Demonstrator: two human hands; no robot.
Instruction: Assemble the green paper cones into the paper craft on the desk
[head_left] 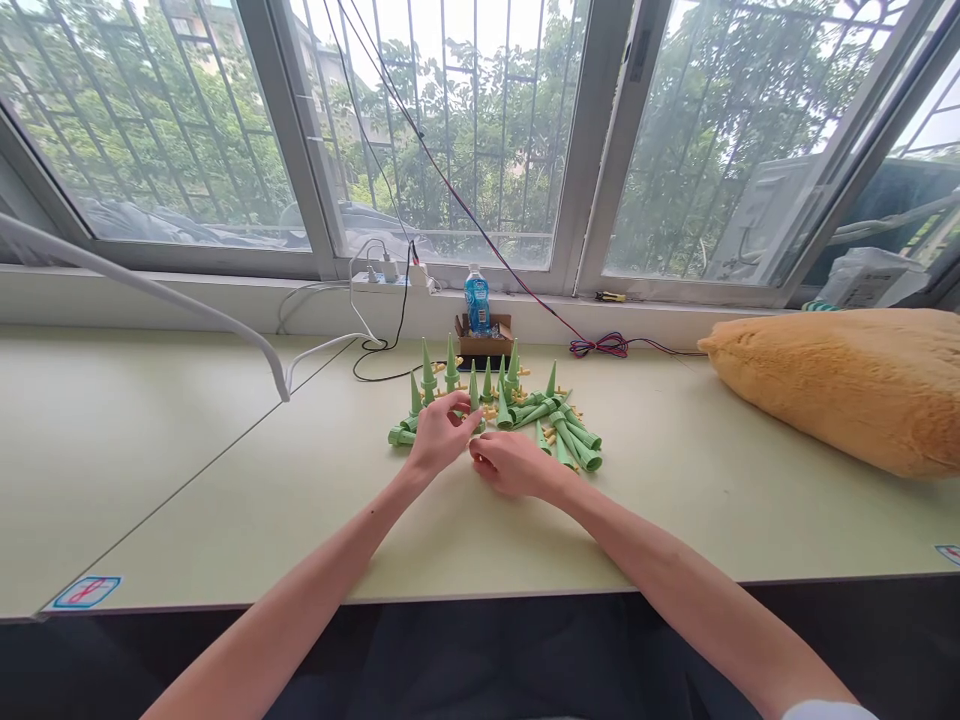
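Many green plastic plant-watering spikes (556, 408) with small yellow valves are grouped mid-table. Some stand point up, while others lie on their sides, mostly to the right. My left hand (441, 432) is closed around one upright green watering spike (474, 384), thumb and fingers at its lower part. Just to the right and nearer to me, my right hand (519, 462) has its fingers curled together close to the foot of that spike. Whatever those fingertips hold, if anything, is hidden. One spike (403, 436) lies to the left of my left hand.
Behind the spikes stands a small cardboard box (484, 345) with a blue-labelled bottle (476, 300). A coiled cable (600, 346) and a power strip (390, 285) lie by the window. An orange plush cushion (840, 385) sits at right; a white tube (225, 310) arches at left.
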